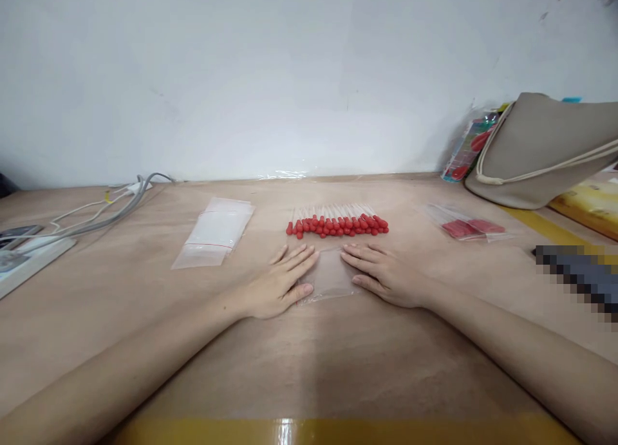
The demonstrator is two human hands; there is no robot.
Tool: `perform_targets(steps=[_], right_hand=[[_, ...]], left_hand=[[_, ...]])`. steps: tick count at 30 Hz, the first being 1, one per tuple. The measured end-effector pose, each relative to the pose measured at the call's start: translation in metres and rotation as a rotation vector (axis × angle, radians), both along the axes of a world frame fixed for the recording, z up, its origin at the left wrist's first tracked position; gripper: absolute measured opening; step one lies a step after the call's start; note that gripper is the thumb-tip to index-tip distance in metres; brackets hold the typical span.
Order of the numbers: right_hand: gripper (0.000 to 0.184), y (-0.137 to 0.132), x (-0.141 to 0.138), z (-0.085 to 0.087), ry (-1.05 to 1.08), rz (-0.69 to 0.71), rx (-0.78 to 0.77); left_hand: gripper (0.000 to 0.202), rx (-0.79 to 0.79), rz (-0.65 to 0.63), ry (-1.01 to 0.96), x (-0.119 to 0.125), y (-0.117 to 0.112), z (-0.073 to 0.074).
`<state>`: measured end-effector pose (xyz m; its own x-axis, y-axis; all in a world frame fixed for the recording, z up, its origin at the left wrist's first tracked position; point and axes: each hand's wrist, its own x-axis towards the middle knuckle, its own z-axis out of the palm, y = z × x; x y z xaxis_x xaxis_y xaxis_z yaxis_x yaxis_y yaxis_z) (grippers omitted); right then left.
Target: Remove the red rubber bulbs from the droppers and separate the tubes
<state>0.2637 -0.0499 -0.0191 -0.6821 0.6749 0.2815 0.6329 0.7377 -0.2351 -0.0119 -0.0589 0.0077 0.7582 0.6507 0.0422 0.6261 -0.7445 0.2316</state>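
My left hand point(280, 283) and my right hand point(383, 274) lie flat on the wooden table point(309, 361), fingers stretched out. Between them is a small clear plastic bag point(329, 276); both hands rest on its side edges. Just beyond the fingertips lies a row of several thin clear droppers with red bulbs point(338, 222). A stack of empty clear zip bags point(215, 237) sits to the left of the row. To the right, a clear bag filled with red-bulbed droppers point(466, 227) lies flat.
A beige cloth bag point(545, 149) rests at the back right against the white wall, with a colourful packet point(466, 147) beside it. Grey and white cables point(106, 210) and a power strip point(29, 255) occupy the far left. Yellow tape point(338, 431) runs along the table's near edge.
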Motion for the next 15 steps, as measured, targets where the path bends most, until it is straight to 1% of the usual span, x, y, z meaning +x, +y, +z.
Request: perform_targets(steps=[2,4,6,7,9,10,11,12,13,15], right_hand=[[0.05,0.0,0.003,0.001,-0.064,0.018,-0.045],[0.052,-0.001,0.004,0.002,-0.094,0.025,-0.068],[0.052,-0.001,0.006,0.001,-0.076,0.035,-0.057],[0.05,-0.001,0.006,0.001,-0.033,0.036,-0.04],[0.039,0.001,0.009,0.001,0.108,-0.017,0.011],[0.033,0.002,0.011,0.003,0.192,-0.09,0.056],[0.029,0.004,0.015,0.005,0.265,-0.199,0.116],[0.028,0.007,0.02,0.008,0.312,-0.338,0.188],[0.026,0.011,0.026,0.011,0.33,-0.495,0.266],[0.021,0.019,0.042,0.017,0.257,-0.781,0.376]], left_hand=[[0.057,-0.037,0.003,0.103,-0.006,0.002,-0.001],[0.06,-0.036,0.022,0.127,-0.01,0.003,-0.002],[0.062,-0.015,0.054,0.086,-0.013,0.003,-0.003],[0.063,-0.011,0.075,0.051,-0.013,0.003,-0.003],[0.062,-0.03,0.123,-0.053,-0.013,0.001,-0.003],[0.061,-0.058,0.147,-0.119,-0.012,0.0,-0.002],[0.058,-0.092,0.172,-0.189,-0.011,0.0,-0.002],[0.056,-0.125,0.197,-0.255,-0.011,0.001,-0.001],[0.056,-0.155,0.22,-0.31,-0.01,0.002,0.0],[0.059,-0.211,0.276,-0.37,-0.01,0.006,0.003]])
